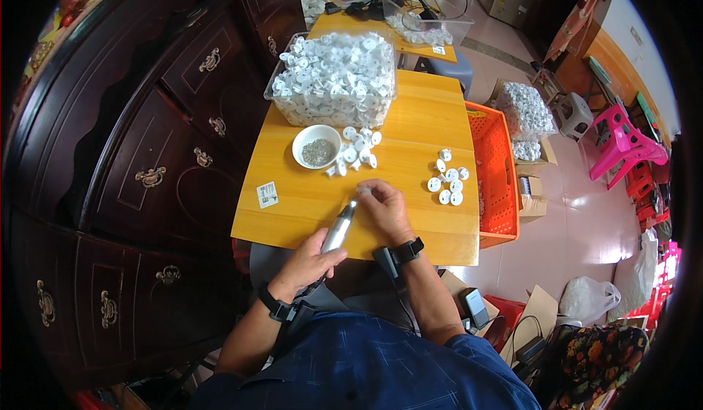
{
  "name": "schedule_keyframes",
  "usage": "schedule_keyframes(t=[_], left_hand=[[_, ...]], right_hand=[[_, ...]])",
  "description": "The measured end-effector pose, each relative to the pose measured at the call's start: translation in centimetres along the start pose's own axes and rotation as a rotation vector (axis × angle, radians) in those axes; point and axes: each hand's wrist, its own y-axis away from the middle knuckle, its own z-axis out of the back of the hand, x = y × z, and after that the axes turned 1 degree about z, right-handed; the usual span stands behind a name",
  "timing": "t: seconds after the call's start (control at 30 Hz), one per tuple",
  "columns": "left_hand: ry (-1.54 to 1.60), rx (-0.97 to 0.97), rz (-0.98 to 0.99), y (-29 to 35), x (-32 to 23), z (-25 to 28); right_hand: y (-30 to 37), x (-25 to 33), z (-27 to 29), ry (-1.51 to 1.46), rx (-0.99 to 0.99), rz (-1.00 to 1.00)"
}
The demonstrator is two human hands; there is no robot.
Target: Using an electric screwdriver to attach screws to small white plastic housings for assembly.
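Observation:
My left hand (309,263) is wrapped around a silver electric screwdriver (338,231), whose dark tip points up and to the right. My right hand (389,211) pinches a small white plastic part (363,190) at that tip; the fingers hide most of it. Beyond them stands a white bowl (299,150) of tiny metal pieces, probably screws. Several white round plastic parts (359,146) lie loose beside the bowl. Another group of white round parts (449,179) rests to the right of my right hand.
At the table's (432,227) far left, a clear bin (329,110) is heaped with white parts. An orange crate (499,227) stands against the right edge. A white label (268,195) lies on the left. Dark drawers (146,179) line the left side; pink stool (622,139) farther right.

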Motion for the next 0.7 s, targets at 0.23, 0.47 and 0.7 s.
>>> schedule_keyframes(t=[0.23,0.47,0.7], left_hand=[[0.108,0.033,-0.002,0.3,-0.7,-0.5],[0.23,0.164,-0.005,2.3,-0.6,-0.7],[0.23,0.094,0.004,5.8,1.3,0.8]], right_hand=[[-0.1,0.2,0.0,-0.089,-0.01,-0.071],[-0.3,0.7,1.9,-0.23,-0.038,-0.13],[1.2,3.0,5.0,0.902,-0.193,0.264]])
